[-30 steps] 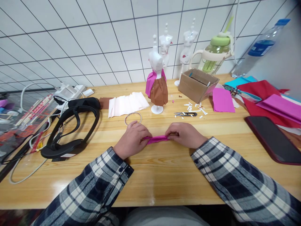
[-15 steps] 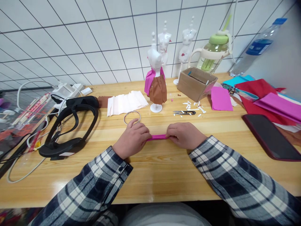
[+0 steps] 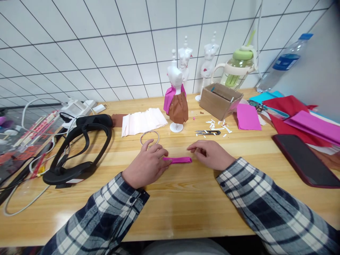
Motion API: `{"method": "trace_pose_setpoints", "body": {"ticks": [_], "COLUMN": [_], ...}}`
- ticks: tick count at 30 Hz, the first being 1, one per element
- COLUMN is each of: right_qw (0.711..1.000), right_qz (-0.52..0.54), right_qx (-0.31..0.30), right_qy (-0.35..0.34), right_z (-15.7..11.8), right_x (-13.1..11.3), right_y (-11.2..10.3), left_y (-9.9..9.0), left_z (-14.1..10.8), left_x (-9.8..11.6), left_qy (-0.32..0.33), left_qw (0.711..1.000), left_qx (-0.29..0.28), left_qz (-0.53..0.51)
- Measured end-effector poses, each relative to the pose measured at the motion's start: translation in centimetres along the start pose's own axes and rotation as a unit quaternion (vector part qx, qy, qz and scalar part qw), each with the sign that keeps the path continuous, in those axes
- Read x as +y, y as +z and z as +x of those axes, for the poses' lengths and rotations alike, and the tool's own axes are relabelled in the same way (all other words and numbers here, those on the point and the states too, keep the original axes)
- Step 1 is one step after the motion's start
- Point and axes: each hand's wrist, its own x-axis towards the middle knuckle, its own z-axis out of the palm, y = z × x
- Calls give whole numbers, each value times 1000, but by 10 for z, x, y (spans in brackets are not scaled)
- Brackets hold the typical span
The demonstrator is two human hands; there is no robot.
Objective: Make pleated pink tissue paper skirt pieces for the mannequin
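A folded magenta paper strip (image 3: 181, 160) lies on the wooden table. Its left end is under the fingers of my left hand (image 3: 148, 163), which are closed on it. My right hand (image 3: 211, 154) is just off the strip's right end, holding nothing, its fingers loosely curled and apart. A thin metal ring (image 3: 158, 136) lies just beyond my left hand. Farther back stands a small white dress form (image 3: 175, 75) wearing a magenta piece and a brown pleated skirt (image 3: 178, 109). Black thread snips (image 3: 212, 132) lie beyond my right hand, among white paper scraps (image 3: 227, 129).
Pleated pale paper (image 3: 145, 121) lies at the back. A black headset (image 3: 77, 173) and cables are on the left. To the right are a cardboard box (image 3: 220, 102), magenta sheets (image 3: 248, 117), a phone (image 3: 309, 159), a lidded jug (image 3: 239, 69) and a bottle (image 3: 283, 63).
My right hand has let go of the strip's right end and moved slightly away, its fingers loosening. My left hand stays at the left end. The whole view has tilted up a little.
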Motion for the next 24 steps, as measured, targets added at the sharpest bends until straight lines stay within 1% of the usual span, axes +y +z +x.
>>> {"method": "trace_pose_setpoints", "body": {"ticks": [2, 5, 7, 9, 11, 13, 14, 16, 18, 19, 24], "right_qw": [999, 996, 995, 996, 995, 990, 986, 975, 971, 972, 989], "right_qz": [-33, -81, -86, -80, -93, -129, -151, -178, -176, -167, -78], "right_qx": [10, -11, -27, -34, -35, -28, -20, 6, 32, 41, 70], "right_qy": [18, 41, 41, 30, 4, -42, -72, -130, -161, -163, -106], "right_z": [1, 2, 2, 2, 1, -1, -2, -4, -6, -7, -8], "right_x": [-7, -18, -21, -22, -25, -30, -34, -42, -48, -50, -49], "right_y": [4, 10, 13, 13, 12, 11, 11, 11, 12, 13, 15], "left_y": [0, 2, 4, 4, 3, 1, -1, -3, -3, -2, 2], "left_z": [1, 2, 3, 3, 3, 3, 3, 3, 4, 4, 5], "left_x": [2, 3, 4, 5, 7, 12, 15, 21, 26, 27, 25], "left_qy": [1, -1, -4, -12, -32, -54, -63, -73, -77, -76, -63], "left_qw": [1000, 1000, 1000, 999, 995, 990, 989, 988, 987, 987, 985], "left_qx": [0, 5, 18, 47, 91, 124, 129, 118, 105, 105, 137], "left_qz": [1, 3, 1, -1, -9, -31, -46, -73, -89, -93, -83]}}
